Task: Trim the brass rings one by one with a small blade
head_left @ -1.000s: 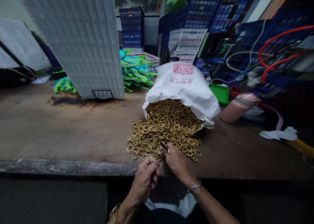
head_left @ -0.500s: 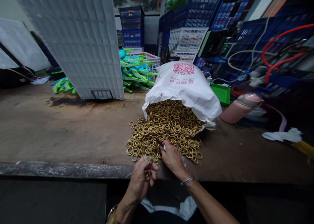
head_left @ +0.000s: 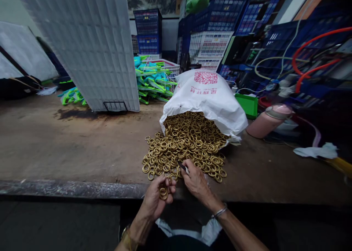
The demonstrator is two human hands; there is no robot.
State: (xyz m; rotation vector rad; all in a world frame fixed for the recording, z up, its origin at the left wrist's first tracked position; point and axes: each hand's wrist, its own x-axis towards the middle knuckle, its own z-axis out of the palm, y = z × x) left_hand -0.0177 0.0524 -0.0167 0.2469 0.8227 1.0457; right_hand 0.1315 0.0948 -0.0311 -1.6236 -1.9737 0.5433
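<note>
Gold-coloured rings (head_left: 187,144) spill in a heap from the open mouth of a white sack (head_left: 203,93) lying on the brown table. At the table's front edge, my left hand (head_left: 158,196) is closed with its palm turned up, holding a few rings (head_left: 163,192) in curled fingers. My right hand (head_left: 195,181) is closed around a slim dark-tipped tool (head_left: 182,166) with a light part near the fingers; its exact kind is unclear. The tool's tip points at the near side of the heap, just right of my left hand.
A tall white ribbed panel (head_left: 85,49) stands in a black wire stand at the left. Green and turquoise plastic pieces (head_left: 154,78) are piled behind it. A pink bottle (head_left: 271,121) and a green tray (head_left: 246,106) stand right of the sack. Stacked crates (head_left: 211,44) fill the back.
My left hand has turned its palm further up, showing the rings in it more plainly. My right hand has drawn back slightly toward me and right, with the tool's tip off its earlier spot.
</note>
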